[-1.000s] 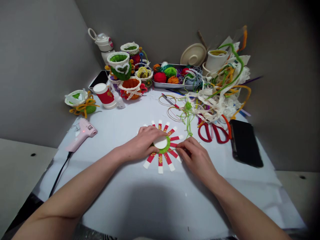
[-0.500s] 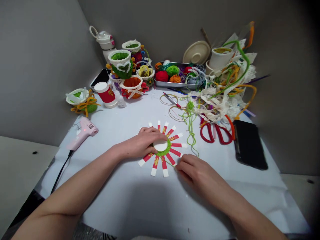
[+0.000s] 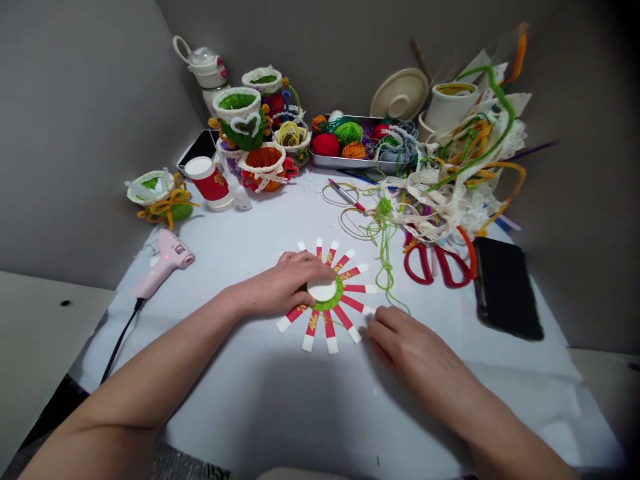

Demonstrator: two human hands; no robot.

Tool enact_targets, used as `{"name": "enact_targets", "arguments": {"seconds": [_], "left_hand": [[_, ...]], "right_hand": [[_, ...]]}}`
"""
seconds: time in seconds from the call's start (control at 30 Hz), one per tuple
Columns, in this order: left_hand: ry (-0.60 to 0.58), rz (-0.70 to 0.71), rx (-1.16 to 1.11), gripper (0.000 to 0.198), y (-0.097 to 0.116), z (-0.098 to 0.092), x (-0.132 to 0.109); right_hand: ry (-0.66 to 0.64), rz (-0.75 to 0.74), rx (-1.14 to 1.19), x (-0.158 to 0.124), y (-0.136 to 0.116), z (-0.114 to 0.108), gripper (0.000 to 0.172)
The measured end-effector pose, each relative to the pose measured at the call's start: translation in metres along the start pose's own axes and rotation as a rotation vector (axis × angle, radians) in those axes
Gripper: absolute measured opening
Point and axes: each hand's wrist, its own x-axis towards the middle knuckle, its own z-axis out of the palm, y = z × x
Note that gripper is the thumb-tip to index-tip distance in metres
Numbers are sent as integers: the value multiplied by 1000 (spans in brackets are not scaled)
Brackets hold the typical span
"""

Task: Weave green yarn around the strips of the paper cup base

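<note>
A paper cup cut into red and white strips [image 3: 327,300] lies flattened like a sunburst on the white table, with green yarn [image 3: 334,303] wound round its white round base. My left hand [image 3: 287,280] lies flat on the cup's left side, fingers spread and pressing on the strips and the base. My right hand [image 3: 405,340] rests at the lower right, just off the strip tips, fingers curled together in a pinch. A thin green yarn strand [image 3: 385,267] runs from beside that hand up toward the craft pile; whether the fingers hold it is unclear.
A pink glue gun [image 3: 163,263] with its cord lies left. Red scissors [image 3: 435,263] and a black phone [image 3: 505,287] lie right. Decorated cups [image 3: 250,133], a red paper cup [image 3: 213,183], a tray of yarn balls [image 3: 360,143] and a heap of lace and pipe cleaners [image 3: 460,180] crowd the back.
My right hand has drawn back from the cup's right side toward me and now sits off the lower-right strip tips. The left hand stays on the cup, which has turned slightly.
</note>
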Motion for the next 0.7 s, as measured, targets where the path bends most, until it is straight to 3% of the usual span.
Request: {"name": "enact_targets", "arguments": {"seconds": [0.2, 0.43, 0.7], "left_hand": [[-6, 3, 1, 48, 0, 1, 1], [15, 10, 11, 45, 0, 2, 1], [84, 56, 48, 45, 8, 5, 0]], "right_hand": [[106, 133, 77, 17, 15, 7, 19], [391, 315, 213, 42, 22, 25, 22], [374, 356, 200, 45, 22, 30, 20]]}}
